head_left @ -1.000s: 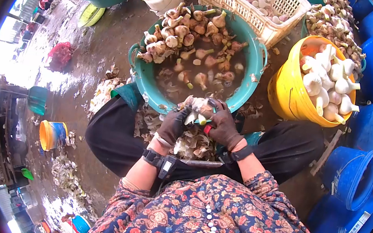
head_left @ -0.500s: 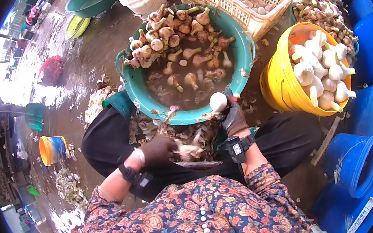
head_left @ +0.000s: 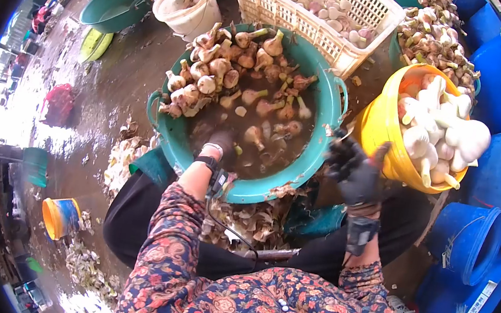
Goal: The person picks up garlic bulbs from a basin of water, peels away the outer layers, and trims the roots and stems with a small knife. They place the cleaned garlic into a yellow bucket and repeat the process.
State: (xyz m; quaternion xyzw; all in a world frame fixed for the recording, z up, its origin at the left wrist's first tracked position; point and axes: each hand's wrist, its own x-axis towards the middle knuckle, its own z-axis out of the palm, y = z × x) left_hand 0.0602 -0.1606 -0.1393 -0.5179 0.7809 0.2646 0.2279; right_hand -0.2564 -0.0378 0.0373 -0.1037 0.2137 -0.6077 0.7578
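My left hand [head_left: 219,143], in a dark glove, reaches into the murky water of the green basin [head_left: 230,193]; its fingers are hidden. Unpeeled garlic bulbs [head_left: 204,72] are heaped at the basin's far left, and several more lie in the water. My right hand [head_left: 356,172], in a dark wet glove, is between the basin and the yellow bucket [head_left: 381,125], thumb and fingers apart. A red patch shows by its thumb. White peeled garlic bulbs [head_left: 430,116] fill the bucket, with one large white garlic bulb [head_left: 468,142] at its right rim.
Behind the basin stand a cream crate [head_left: 268,10] of bulbs and a white bucket [head_left: 186,14]. Blue buckets [head_left: 462,242] line the right side. Garlic skins [head_left: 255,223] lie in front of the basin, between my legs. An empty green tub [head_left: 115,8] sits far left.
My left hand has gone from the skins by my lap into the basin water. My right hand has moved right towards the yellow bucket and let go of the white garlic bulb.
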